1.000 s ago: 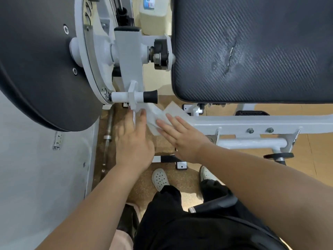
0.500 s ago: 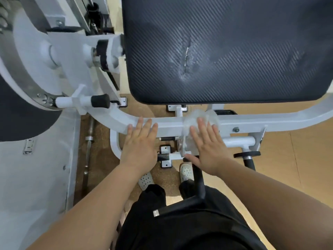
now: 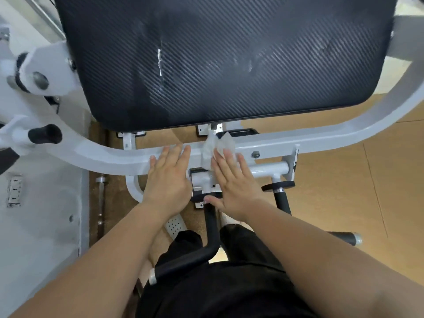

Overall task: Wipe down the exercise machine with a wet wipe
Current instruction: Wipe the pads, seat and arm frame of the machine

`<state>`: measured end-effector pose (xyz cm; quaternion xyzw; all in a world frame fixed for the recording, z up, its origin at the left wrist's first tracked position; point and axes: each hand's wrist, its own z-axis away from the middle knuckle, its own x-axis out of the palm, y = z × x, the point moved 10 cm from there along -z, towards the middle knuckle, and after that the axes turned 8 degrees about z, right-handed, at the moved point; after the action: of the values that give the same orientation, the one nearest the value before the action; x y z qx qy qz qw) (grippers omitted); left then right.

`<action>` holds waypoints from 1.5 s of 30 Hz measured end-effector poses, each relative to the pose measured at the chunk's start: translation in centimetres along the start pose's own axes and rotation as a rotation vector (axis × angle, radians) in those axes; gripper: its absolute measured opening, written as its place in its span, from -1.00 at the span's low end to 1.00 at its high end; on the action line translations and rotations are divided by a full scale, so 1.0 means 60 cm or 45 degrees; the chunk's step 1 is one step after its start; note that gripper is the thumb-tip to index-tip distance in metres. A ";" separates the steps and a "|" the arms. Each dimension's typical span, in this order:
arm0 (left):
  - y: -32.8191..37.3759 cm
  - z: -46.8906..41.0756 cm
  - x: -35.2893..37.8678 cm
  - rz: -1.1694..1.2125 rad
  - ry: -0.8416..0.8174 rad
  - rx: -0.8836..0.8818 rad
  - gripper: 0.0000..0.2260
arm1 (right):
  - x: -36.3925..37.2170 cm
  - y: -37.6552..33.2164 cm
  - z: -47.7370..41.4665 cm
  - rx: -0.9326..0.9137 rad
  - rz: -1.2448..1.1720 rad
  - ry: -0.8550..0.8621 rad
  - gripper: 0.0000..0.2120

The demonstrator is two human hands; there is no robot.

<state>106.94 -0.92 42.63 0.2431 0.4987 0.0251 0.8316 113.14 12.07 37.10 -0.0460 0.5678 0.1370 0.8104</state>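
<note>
The exercise machine has a curved white frame bar (image 3: 321, 140) running left to right under a large black textured pad (image 3: 229, 65). A crumpled white wet wipe (image 3: 223, 144) lies on the bar's middle. My right hand (image 3: 234, 182) presses flat on the wipe with straight fingers, the thumb out to the left. My left hand (image 3: 168, 177) rests flat on the bar just left of it, fingers straight, holding nothing. Part of the wipe is hidden under my right fingers.
A black knob (image 3: 46, 134) sticks out from the white pivot at the left. A black handle tube (image 3: 212, 228) and a black adjustment knob (image 3: 278, 185) sit below the bar near my legs. A black-capped rod (image 3: 346, 237) lies at right over the brown floor (image 3: 367, 191).
My right hand has slid the wipe rightward along the white bar from its left end to the middle. My left hand followed along the bar. The view has shifted right.
</note>
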 end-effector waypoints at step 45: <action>0.009 0.035 -0.005 -0.350 -0.157 -0.298 -0.30 | -0.060 0.158 -0.002 0.040 -0.328 -0.039 0.07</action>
<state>108.68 -1.30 43.91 0.0755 0.4691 -0.0458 0.8787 109.32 20.50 41.20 -0.1037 0.5469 0.0235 0.8305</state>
